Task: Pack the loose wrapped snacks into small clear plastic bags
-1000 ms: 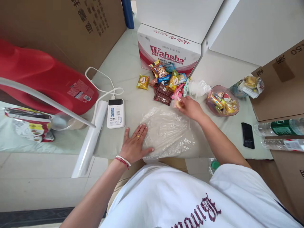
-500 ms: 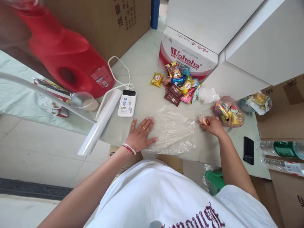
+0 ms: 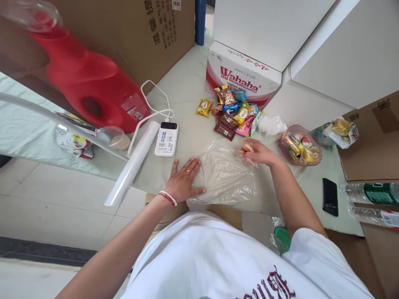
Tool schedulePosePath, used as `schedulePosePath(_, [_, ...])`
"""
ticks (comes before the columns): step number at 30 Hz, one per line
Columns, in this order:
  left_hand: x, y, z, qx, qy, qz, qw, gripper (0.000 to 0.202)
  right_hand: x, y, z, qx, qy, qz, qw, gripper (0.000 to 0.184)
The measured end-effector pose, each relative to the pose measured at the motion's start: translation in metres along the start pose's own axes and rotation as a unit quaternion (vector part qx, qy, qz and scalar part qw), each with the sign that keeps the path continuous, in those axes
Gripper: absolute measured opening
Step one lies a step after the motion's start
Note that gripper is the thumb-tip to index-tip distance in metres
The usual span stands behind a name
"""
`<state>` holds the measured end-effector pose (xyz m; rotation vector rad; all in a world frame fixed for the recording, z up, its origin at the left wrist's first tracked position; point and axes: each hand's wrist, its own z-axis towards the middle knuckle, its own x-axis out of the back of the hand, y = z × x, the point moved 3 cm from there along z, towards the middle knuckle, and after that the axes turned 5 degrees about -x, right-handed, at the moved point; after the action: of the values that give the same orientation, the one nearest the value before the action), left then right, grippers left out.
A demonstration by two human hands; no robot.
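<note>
A clear plastic bag (image 3: 226, 176) lies flattened on the table in front of me. My left hand (image 3: 183, 178) rests on its left edge, palm down with the fingers spread. Above the bag's upper right corner, my right hand (image 3: 258, 152) pinches a small wrapped snack (image 3: 246, 150) in pinkish, clear packaging; the fingers partly cover it. Beyond the bag is a heap of snack packets (image 3: 233, 112), with one yellow packet (image 3: 204, 107) at its left. To the right of my right hand stands a pink translucent bowl (image 3: 284, 148) holding several wrapped snacks.
A white power bank (image 3: 167, 139) with a cable and a plastic roll (image 3: 132, 164) lie at left, near a red jug (image 3: 102, 83). Behind the heap stands a Wahaha carton (image 3: 243, 74). A crumpled clear bag (image 3: 271, 124), black phone (image 3: 330, 197) and plastic bottles (image 3: 378, 193) are at right.
My right hand has moved left with the wrapped snack, from beside the pink bowl to the plastic bag's upper right corner. My left hand stays flat on the bag.
</note>
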<state>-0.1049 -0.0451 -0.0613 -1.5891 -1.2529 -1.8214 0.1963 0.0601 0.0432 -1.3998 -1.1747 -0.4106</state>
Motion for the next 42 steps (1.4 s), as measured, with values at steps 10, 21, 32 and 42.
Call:
schedulePosePath(10, [0.000, -0.001, 0.001, 0.001, -0.010, 0.004, 1.000, 0.101, 0.022, 0.030, 0.034, -0.072, -0.102, 0.178, 0.976, 0.030])
schedulePosePath(21, [0.001, -0.002, 0.001, 0.004, -0.015, -0.016, 1.000, 0.105, 0.009, -0.037, -0.039, 0.042, -0.067, 0.037, 0.996, 0.031])
schedulePosePath(32, [0.006, 0.000, 0.001, 0.007, -0.046, -0.013, 0.999, 0.109, -0.043, 0.015, -0.172, -0.060, -0.097, 0.009, 0.993, 0.020])
schedulePosePath(42, [0.001, -0.002, 0.002, 0.016, -0.031, 0.011, 0.999, 0.116, -0.062, -0.082, -0.034, 0.023, -0.067, -0.193, 0.979, 0.035])
